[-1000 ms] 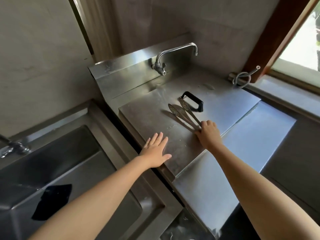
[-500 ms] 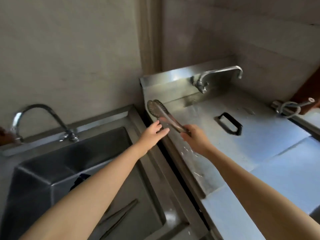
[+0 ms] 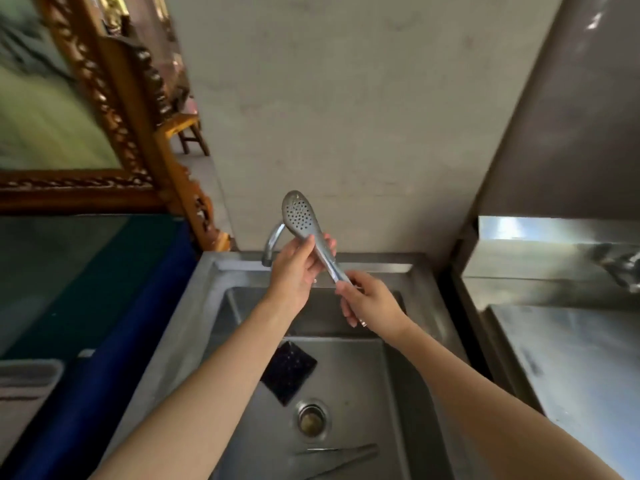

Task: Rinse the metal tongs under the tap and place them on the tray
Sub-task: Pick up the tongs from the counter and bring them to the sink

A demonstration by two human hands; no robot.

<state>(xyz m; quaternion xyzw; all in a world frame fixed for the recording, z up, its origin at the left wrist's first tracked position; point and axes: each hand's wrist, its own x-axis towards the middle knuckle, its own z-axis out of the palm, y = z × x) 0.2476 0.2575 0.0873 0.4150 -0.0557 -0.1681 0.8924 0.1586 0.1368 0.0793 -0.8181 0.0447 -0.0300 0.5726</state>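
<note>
Both of my hands hold the metal tongs point(image 3: 302, 220) above the steel sink point(image 3: 398, 393). The perforated spoon-shaped tips point up and away, toward the wall. My left hand point(image 3: 298, 271) wraps the middle of the tongs. My right hand point(image 3: 367, 301) grips the handle end, lower and to the right. The curved tap point(image 3: 273, 242) rises at the sink's back rim, just left of my left hand and partly hidden by it. I see no water running from it. The steel tray surface point(image 3: 571, 358) lies to the right of the sink.
In the basin lie a black square pad point(image 3: 289, 372), a round drain point(image 3: 311, 420) and another long metal utensil point(image 3: 341, 457) near the front. A second tap point(image 3: 620, 265) sits at far right. A carved wooden frame point(image 3: 138, 109) and a blue-edged counter point(image 3: 114, 306) are on the left.
My right hand lifted the tongs off the tray surface and carried them left over the sink. My left hand took hold of their middle. The view swung left.
</note>
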